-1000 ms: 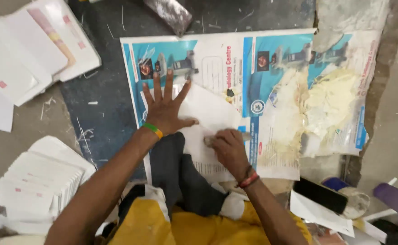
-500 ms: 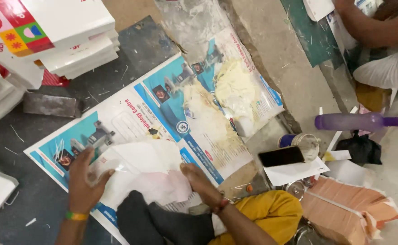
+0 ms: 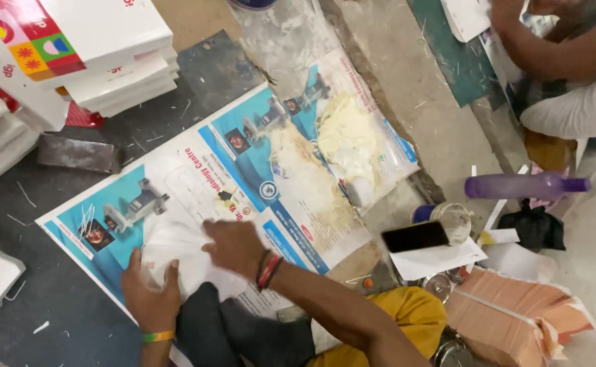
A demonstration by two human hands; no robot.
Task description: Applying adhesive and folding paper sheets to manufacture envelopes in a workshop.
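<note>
Our left hand [image 3: 149, 293] pins the near edge of the white paper [image 3: 175, 251] flat, fingers spread, gripping nothing; our right hand [image 3: 233, 245], having slid left across it, presses palm-down, smoothing the sheet onto the blue poster [image 3: 243, 146]. Beyond lie a glue smear [image 3: 349, 139], a phone [image 3: 415, 236] and a purple bottle [image 3: 522, 185].

Looked like a small floor-level paper/packaging workshop, stacks of white boxes [image 3: 107, 61], glue-smeared poster [image 3: 243, 183] as work mat, paste tins [image 3: 447, 219], paper bundle [image 3: 515, 309], co-worker [image 3: 570, 61] seated nearby, dusty concrete floor w/ scraps.
</note>
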